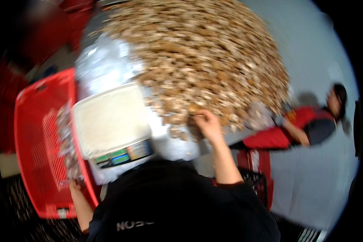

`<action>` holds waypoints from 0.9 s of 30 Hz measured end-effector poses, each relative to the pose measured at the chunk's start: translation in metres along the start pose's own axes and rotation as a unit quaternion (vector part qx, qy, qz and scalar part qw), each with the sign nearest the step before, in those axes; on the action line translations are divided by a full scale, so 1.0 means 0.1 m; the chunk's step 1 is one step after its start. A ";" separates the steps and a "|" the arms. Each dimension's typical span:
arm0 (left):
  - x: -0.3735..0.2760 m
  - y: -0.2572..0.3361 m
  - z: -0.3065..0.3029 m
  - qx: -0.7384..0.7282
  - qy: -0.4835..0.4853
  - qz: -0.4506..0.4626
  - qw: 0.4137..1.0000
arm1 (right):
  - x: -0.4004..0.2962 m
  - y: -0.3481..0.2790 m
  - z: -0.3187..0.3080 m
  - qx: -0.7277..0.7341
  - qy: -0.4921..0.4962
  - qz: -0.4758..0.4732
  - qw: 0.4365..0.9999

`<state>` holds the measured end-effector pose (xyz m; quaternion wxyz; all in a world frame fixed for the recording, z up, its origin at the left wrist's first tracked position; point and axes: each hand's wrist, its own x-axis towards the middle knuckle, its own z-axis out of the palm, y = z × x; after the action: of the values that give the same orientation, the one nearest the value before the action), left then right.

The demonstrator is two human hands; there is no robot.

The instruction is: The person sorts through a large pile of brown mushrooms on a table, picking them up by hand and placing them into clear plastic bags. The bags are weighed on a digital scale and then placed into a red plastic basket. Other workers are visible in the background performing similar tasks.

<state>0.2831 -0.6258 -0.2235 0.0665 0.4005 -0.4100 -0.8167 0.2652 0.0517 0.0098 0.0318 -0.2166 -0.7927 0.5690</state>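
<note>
My right hand reaches to the near edge of a large heap of brown and cream mushrooms. Its fingertips are bent together against the pieces there; blur hides whether any is held. Down at the left, my left hand is inside a red plastic crate, at the lower end of a row of clear bags filled with similar pieces. Whether it grips a bag is unclear. Between the crate and the heap stands a weighing scale with a cream platform and a display panel.
Clear plastic bags lie piled beyond the scale. To the right, a co-worker in a red apron has a gloved hand at a filled clear bag. A black crate stands below at right; more red crates are upper left.
</note>
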 end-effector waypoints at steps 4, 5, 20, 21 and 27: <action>0.49 0.09 0.19 0.108 0.030 0.010 0.994 | 0.02 0.33 -0.83 -0.317 0.352 -0.204 0.857; 0.54 0.14 0.26 0.128 0.027 0.020 0.991 | 0.09 0.57 -1.39 -0.367 0.427 -0.212 0.799; -1.31 1.07 2.15 0.260 -0.098 0.242 0.930 | 0.87 1.09 -4.55 0.293 0.385 0.193 0.853; -1.32 1.05 2.14 0.255 -0.103 0.242 0.931 | 0.86 1.13 -4.78 0.228 0.384 0.169 0.879; -1.32 0.88 1.55 0.225 -0.109 0.241 0.938 | 1.07 0.98 -3.69 -0.164 0.151 0.159 0.962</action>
<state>0.2424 -0.5301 -0.0269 0.1243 0.2025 -0.6719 -0.7015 0.3077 0.4456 0.0282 0.0239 -0.4253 -0.8163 0.3901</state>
